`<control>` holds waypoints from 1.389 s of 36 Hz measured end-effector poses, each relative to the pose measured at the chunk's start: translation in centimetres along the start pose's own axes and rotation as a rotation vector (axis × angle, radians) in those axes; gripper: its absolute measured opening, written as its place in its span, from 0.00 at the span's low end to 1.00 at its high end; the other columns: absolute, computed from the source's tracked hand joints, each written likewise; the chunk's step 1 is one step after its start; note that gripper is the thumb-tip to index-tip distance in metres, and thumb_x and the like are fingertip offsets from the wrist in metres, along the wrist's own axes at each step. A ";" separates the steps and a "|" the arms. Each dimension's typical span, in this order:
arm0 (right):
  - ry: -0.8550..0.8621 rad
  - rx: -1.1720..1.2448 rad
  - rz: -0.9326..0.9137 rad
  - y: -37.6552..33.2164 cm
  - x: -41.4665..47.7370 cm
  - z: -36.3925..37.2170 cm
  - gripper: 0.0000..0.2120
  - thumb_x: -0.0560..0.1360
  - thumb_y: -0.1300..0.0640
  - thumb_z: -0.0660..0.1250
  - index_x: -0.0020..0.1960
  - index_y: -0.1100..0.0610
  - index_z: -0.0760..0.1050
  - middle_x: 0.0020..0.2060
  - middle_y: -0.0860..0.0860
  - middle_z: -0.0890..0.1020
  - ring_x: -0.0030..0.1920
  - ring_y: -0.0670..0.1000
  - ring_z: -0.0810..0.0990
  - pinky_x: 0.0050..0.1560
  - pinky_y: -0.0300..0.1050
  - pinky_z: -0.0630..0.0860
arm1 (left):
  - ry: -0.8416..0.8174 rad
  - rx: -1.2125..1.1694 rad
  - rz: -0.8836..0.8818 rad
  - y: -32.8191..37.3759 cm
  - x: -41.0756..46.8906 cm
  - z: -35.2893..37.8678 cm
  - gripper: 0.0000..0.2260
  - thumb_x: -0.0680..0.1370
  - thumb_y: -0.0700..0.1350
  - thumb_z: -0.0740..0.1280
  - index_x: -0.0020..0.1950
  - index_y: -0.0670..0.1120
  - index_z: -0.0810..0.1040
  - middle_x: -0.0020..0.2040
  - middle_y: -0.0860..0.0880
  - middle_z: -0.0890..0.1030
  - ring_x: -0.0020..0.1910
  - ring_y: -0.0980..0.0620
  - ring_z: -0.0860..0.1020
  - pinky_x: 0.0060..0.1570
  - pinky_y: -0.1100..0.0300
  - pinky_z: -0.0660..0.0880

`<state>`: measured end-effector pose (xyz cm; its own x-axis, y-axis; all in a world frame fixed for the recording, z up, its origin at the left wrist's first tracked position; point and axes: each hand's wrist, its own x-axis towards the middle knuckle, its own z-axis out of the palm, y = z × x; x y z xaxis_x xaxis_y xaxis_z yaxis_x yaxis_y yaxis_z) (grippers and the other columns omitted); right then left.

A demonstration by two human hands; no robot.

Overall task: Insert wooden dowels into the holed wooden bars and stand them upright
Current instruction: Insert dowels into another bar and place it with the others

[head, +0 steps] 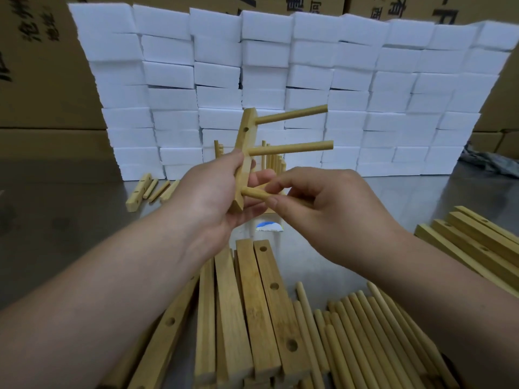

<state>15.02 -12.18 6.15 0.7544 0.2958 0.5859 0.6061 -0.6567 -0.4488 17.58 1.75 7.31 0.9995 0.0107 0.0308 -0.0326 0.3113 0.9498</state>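
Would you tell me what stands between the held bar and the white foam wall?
Head view: upright dowels stand there, partly hidden by the held bar.

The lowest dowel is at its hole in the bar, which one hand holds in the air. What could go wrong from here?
1. The left hand holds the tilted pale wooden holed bar unsupported, so the round wooden dowel pinched by the right hand may go in crooked and jam.
2. A push may twist the bar in that grip; the two inserted dowels add leverage.
3. A dropped bar could scatter the loose dowels below.
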 end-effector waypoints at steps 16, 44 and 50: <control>-0.020 -0.276 -0.285 -0.2 0.2 -0.4 0.09 0.71 0.54 0.66 0.47 0.52 0.82 0.32 0.46 0.81 0.33 0.45 0.72 0.28 0.35 0.65 | -0.020 -0.011 0.030 -0.6 -0.4 0.2 0.09 0.80 0.45 0.61 0.46 0.43 0.78 0.28 0.49 0.82 0.25 0.54 0.79 0.24 0.63 0.74; -0.049 0.414 0.223 -1.0 0.1 0.6 0.09 0.74 0.56 0.66 0.37 0.46 0.80 0.20 0.39 0.72 0.22 0.37 0.69 0.24 0.26 0.63 | -0.137 0.369 0.265 -1.0 0.0 -0.4 0.08 0.78 0.46 0.62 0.41 0.49 0.78 0.38 0.50 0.79 0.37 0.53 0.76 0.41 0.58 0.72; -0.044 0.459 0.274 -1.1 0.1 1.0 0.06 0.72 0.46 0.63 0.39 0.46 0.77 0.29 0.45 0.82 0.25 0.40 0.75 0.29 0.36 0.72 | -0.050 0.416 0.315 -0.6 0.9 -1.0 0.16 0.78 0.45 0.62 0.29 0.49 0.70 0.28 0.52 0.69 0.34 0.50 0.69 0.45 0.53 0.70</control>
<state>14.63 -10.72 6.02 0.9042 0.1913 0.3820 0.4263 -0.3458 -0.8359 18.48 2.47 6.44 0.9403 -0.0053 0.3403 -0.3389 -0.1039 0.9351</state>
